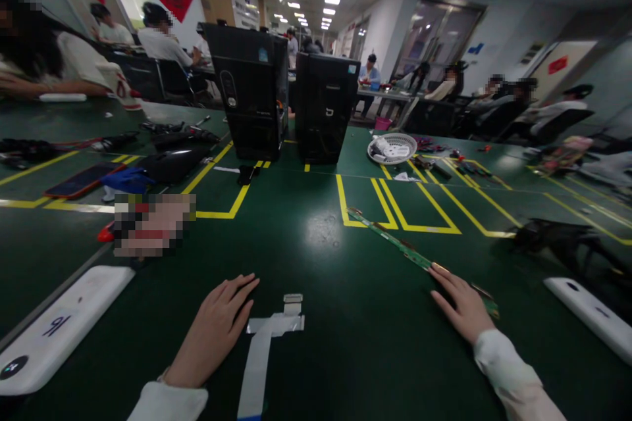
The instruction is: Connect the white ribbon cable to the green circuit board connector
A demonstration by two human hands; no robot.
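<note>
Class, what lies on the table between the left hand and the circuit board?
In the head view, a white flat cable lies there, nearer the left hand; from the cable to the circuit board, the table is bare.

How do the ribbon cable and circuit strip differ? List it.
The ribbon cable is white and branched; the circuit strip is green and unbranched. The ribbon cable lies beside the left hand, the circuit strip partly under the right hand. Both rest on the table.

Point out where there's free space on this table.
Bare table lies between the white ribbon cable and green circuit strip, and on up to the black towers. Far left is crowded: dark cables, a blue bundle.
</note>
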